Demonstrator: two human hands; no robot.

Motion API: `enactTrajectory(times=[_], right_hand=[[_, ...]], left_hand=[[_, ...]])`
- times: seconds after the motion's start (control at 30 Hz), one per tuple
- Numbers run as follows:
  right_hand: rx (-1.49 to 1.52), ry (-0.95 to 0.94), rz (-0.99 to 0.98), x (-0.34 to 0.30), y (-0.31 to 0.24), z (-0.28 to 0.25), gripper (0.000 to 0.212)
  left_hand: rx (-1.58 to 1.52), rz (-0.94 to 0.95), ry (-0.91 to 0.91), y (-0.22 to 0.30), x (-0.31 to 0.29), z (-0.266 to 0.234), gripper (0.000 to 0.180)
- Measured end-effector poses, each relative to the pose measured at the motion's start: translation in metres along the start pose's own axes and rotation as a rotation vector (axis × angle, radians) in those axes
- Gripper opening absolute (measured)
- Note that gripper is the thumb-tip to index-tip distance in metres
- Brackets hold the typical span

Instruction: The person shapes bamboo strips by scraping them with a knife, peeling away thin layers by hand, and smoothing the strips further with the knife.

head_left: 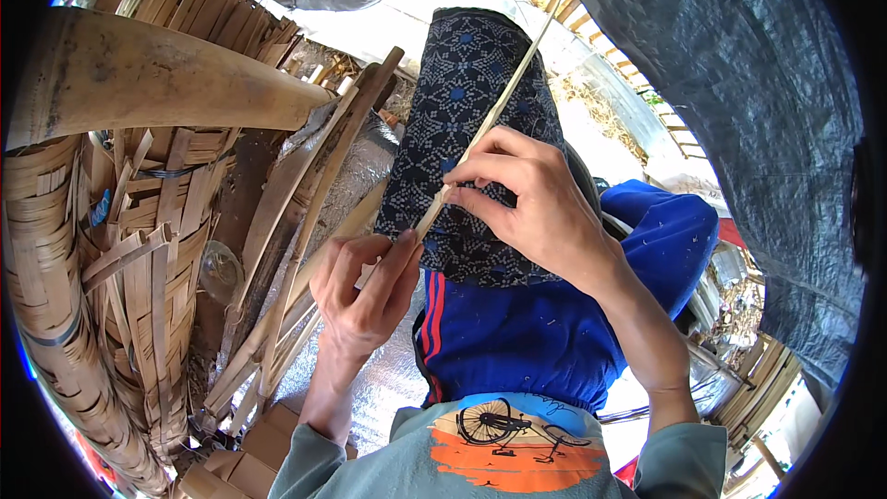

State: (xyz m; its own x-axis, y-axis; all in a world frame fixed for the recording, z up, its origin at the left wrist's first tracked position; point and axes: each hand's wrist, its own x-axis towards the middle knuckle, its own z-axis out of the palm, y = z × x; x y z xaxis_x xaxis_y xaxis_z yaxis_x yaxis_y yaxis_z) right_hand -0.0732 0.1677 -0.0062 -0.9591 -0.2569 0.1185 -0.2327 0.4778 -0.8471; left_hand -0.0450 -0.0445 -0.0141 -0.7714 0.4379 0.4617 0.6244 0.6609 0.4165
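A long, thin, pale bamboo strip [510,91] runs slantwise over my lap, its far end pointing up and to the right. My left hand [365,291] is closed round its near end, the thumb lying along it. Just beyond, my right hand [540,199] pinches the same strip between thumb and fingers. Under both hands a dark patterned cloth [448,97] with blue dots covers my leg. Whether a small tool is tucked in either hand, I cannot tell.
Tall woven bamboo baskets [42,249] and a thick bamboo pole [166,79] crowd the left. Split bamboo lengths [319,180] lean beside my left arm. A dark plastic sheet [730,83] hangs at the right. Cardboard [254,462] lies at the lower left.
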Motion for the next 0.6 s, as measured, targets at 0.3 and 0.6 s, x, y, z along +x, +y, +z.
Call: enactTrajectory(times=[0.3, 0.6], right_hand=[[0.117, 0.068, 0.265, -0.016, -0.012, 0.006, 0.007], [0.222, 0.177, 0.423, -0.07, -0.01, 0.005, 0.006]], left_hand=[[-0.191, -0.075, -0.034, 0.004, -0.011, 0.005, 0.032], [-1.07, -0.956, -0.675, -0.006, 0.027, 0.054, 0.051]])
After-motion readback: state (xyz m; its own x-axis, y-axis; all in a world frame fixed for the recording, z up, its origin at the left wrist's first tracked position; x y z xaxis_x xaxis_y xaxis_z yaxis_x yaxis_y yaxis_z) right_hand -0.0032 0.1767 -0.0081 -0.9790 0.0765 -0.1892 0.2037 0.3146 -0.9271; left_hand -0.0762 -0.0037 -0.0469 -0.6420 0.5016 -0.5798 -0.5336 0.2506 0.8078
